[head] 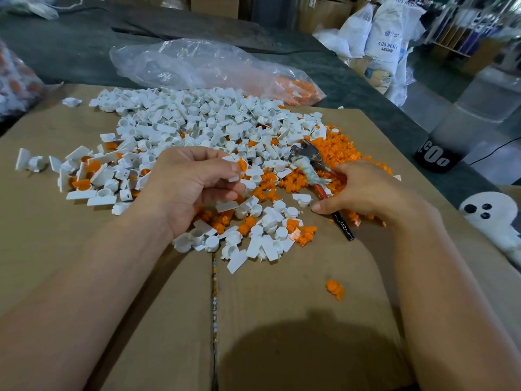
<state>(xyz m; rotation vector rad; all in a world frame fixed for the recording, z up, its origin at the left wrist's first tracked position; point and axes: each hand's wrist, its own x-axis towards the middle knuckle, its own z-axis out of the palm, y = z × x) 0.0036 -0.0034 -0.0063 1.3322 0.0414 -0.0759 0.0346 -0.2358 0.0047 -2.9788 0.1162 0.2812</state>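
Observation:
A big heap of small white plastic parts lies on a closed cardboard box, with a pile of orange plugs at its right side. My left hand is raised palm-up over the heap and pinches a white part with an orange plug in it. My right hand lies on the orange pile, its fingers curled over the red handle of a pair of pliers. The pliers' metal jaws point away from me and their black handle sticks out under my thumb.
A clear plastic bag with more orange plugs lies behind the heap. One stray orange plug sits on the near cardboard. A white ghost plush is at the right edge. White sacks and a black-based container stand beyond.

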